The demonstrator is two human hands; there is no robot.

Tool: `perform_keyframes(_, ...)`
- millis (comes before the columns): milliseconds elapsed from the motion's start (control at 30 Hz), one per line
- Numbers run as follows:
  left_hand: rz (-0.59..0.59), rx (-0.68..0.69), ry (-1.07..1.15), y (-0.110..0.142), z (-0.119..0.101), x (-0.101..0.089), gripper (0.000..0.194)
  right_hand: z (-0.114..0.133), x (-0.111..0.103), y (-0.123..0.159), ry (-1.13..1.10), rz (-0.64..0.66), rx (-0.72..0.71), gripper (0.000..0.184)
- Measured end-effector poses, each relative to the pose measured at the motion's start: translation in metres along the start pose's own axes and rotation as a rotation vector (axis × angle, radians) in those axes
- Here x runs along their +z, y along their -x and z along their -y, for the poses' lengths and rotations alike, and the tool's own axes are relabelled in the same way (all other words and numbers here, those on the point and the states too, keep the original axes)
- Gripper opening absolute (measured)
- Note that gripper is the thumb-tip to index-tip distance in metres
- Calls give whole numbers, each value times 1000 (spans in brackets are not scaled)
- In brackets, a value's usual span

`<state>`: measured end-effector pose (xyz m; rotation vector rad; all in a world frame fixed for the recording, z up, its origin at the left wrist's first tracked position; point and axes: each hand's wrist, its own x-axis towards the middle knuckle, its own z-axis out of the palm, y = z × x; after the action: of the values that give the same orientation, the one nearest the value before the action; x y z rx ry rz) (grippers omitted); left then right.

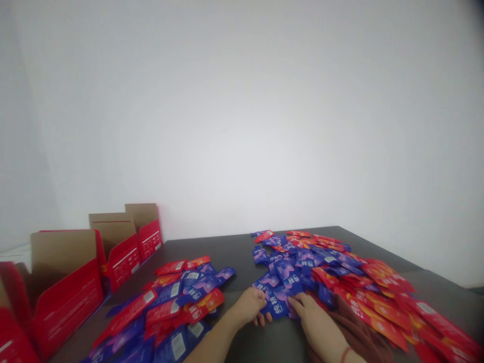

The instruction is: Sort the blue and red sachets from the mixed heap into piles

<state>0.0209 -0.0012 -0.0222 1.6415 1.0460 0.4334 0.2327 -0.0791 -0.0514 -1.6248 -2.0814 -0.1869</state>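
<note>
My left hand (249, 306) rests on the dark table (227, 247) with its fingers curled down at the near edge of a blue sachet (275, 306). My right hand (315, 322) lies beside it, fingers stretched toward the same blue sachet and touching it. Both hands sit at the near edge of a large heap of blue and red sachets (333, 272). A second heap of red and blue sachets (170, 307) lies to the left of my left forearm.
Several open red cardboard boxes (121, 247) stand in a row along the left edge of the table. A brown cloth or sleeve (355, 330) lies by my right wrist. A plain white wall rises behind the table.
</note>
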Motion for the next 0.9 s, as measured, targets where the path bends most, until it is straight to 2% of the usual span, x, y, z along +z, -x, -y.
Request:
perform_keyframes(67, -5, -2, -11, 5, 3, 5, 17, -3, -7, 3, -94, -3, 18, 62)
perform_keyframes(167, -34, 5, -32, 11, 6, 12, 16, -6, -29, -1, -222, -113, 88, 51)
perform_keyframes(233, -54, 24, -51, 15, 6, 16, 16, 1, -43, -5, -292, -195, 109, 41)
perform_keyframes(300, -51, 46, -76, 19, 4, 17, 15, 17, -47, -6, -351, -207, 58, 35)
perform_keyframes(367, -20, 64, -103, 24, 2, 14, 15, 35, -42, -3, -362, -142, -55, 36)
perform_keyframes(433, 27, 71, -130, 28, 0, 8, 15, 46, -33, 2, -264, -65, -138, 39)
perform_keyframes(533, 138, 59, -130, 31, -2, -2, 11, 45, -24, 7, -39, -3, -44, 43)
perform_keyframes(633, 215, 34, -71, 30, -1, -6, 23, 37, -21, 4, 113, 68, 66, 44)
perform_keyframes(767, 201, 42, -15, 25, 0, -3, 20, 46, -10, -5, -11, 136, -48, 43)
perform_keyframes(900, 172, 41, 19, 21, -1, 1, 21, 60, -1, -6, -168, 195, -159, 52)
